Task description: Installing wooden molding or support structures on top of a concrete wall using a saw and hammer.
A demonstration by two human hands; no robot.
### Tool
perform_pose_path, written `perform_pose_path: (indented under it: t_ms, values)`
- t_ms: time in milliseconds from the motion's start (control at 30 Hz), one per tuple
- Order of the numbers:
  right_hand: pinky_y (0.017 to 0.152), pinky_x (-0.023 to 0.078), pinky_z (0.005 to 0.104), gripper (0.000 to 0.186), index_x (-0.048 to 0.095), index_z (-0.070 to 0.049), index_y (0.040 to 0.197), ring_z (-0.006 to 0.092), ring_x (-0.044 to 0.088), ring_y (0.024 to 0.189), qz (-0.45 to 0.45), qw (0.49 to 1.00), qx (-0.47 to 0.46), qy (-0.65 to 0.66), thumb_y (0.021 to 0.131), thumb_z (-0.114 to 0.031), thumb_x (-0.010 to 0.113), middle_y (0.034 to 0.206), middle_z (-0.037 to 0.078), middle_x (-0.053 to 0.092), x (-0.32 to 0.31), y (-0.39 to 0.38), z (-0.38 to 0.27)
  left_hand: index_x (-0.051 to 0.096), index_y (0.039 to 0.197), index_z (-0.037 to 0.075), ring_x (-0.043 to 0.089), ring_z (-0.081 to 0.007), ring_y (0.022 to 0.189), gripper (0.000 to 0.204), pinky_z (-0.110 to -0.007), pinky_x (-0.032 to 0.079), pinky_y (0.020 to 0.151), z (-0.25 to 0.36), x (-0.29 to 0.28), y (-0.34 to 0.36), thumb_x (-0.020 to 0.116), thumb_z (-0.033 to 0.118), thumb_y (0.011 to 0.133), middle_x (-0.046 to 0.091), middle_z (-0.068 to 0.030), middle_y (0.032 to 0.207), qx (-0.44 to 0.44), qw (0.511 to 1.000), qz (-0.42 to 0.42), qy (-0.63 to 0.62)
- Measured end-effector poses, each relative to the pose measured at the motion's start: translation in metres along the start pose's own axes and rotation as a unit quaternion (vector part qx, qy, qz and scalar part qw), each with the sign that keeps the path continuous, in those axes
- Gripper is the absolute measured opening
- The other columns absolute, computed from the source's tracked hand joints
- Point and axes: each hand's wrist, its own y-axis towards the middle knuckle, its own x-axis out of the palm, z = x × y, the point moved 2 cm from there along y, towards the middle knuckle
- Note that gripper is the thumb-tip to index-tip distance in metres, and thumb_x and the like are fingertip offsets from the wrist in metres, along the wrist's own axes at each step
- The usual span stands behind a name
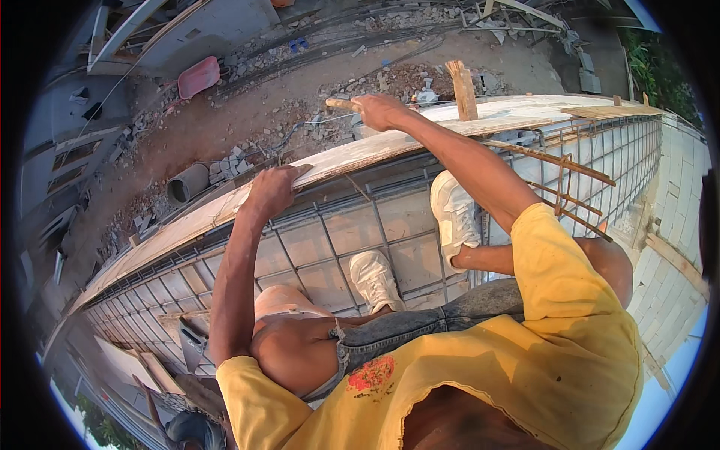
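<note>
My left hand (271,192) is closed over the edge of a long, pale wooden formwork board (352,160). That board runs across in front of me along the rim of a steel rebar grid (322,225). My right hand (381,112) reaches out past the board, its fingers wrapped round a short wooden handle (343,103). The handle's bare end points left; whatever is at its other end is hidden by the hand. An upright wooden stake (462,90) stands at the board, right of my right hand.
Beyond the board the ground lies well below, with rubble, a concrete pipe (187,184) and a pink tub (199,77). Rusty rebar pieces (562,176) stick out at right. My shoes (375,279) rest on the grid. Another person (193,429) is at lower left.
</note>
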Motion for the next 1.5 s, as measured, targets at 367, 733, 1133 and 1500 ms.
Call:
perform_pose_path:
  t_ms: [367, 733, 1133, 1500]
  values:
    - [0.086, 0.048, 0.0467, 0.049, 0.050, -0.017, 0.136, 0.0403, 0.061, 0.101, -0.072, 0.996, -0.041, -0.041, 0.088, -0.017, 0.049, 0.112, 0.024, 0.062, 0.005, 0.006, 0.017, 0.064, 0.114, 0.009, 0.063, -0.0372, 0.093, 0.043, -0.045, 0.050, 0.082, -0.004, 0.012, 0.005, 0.055, 0.000, 0.074, 0.066, -0.0176, 0.102, 0.052, 0.997, 0.059, -0.016]
    - [0.093, 0.046, 0.0452, 0.051, 0.045, -0.019, 0.140, 0.0360, 0.057, 0.113, -0.087, 0.995, 0.003, -0.057, 0.089, -0.016, 0.047, 0.126, 0.017, 0.058, 0.014, -0.001, 0.001, 0.062, 0.122, 0.012, 0.063, -0.0363, 0.095, 0.052, -0.045, 0.049, 0.084, -0.007, 0.012, -0.010, 0.057, -0.001, 0.073, 0.067, -0.0184, 0.103, 0.015, 1.000, 0.001, 0.007]
    - [0.099, 0.042, 0.0435, 0.051, 0.045, -0.018, 0.140, 0.0344, 0.054, 0.118, -0.092, 0.994, 0.008, -0.056, 0.089, -0.020, 0.047, 0.131, 0.018, 0.054, 0.027, 0.001, 0.018, 0.063, 0.121, 0.015, 0.063, -0.0373, 0.095, 0.051, -0.046, 0.049, 0.085, -0.002, 0.011, -0.001, 0.056, 0.000, 0.073, 0.067, -0.0175, 0.103, -0.010, 1.000, -0.012, 0.011]
    - [0.093, 0.045, 0.0465, 0.052, 0.043, -0.015, 0.141, 0.0384, 0.058, 0.108, -0.023, 0.999, 0.045, 0.016, 0.091, -0.024, 0.051, 0.121, 0.020, 0.060, 0.016, -0.004, 0.013, 0.064, 0.116, 0.008, 0.062, -0.0370, 0.096, 0.046, -0.045, 0.049, 0.085, 0.002, -0.001, 0.003, 0.059, 0.000, 0.071, 0.066, -0.0181, 0.102, -0.010, 1.000, -0.018, 0.002]
